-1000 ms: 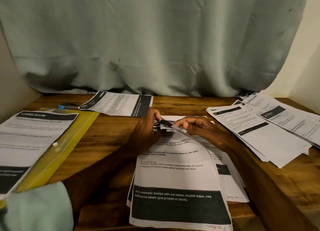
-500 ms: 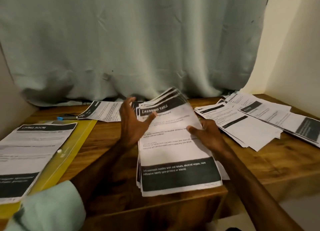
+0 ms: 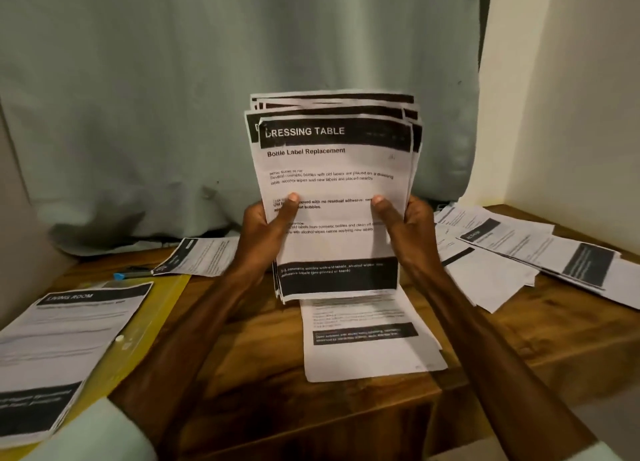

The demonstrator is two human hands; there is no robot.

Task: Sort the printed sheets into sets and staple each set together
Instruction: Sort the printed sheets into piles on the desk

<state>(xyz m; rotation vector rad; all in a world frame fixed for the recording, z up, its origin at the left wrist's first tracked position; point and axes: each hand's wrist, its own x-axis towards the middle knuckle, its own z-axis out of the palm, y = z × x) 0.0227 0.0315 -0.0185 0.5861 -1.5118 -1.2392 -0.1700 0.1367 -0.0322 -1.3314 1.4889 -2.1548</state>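
1. The desk (image 3: pixel 242 339) carries a flat sheet (image 3: pixel 370 353) at its middle.
2. The stack of sheets (image 3: pixel 332 169) is held upright over that sheet.
3. The left grip (image 3: pixel 263 232) pinches the stack's left edge, thumb in front.
4. The right grip (image 3: pixel 408 232) pinches its right edge.

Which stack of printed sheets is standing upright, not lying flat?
The stack headed DRESSING TABLE, held between the left hand and right hand; all other sheets lie flat on the table.
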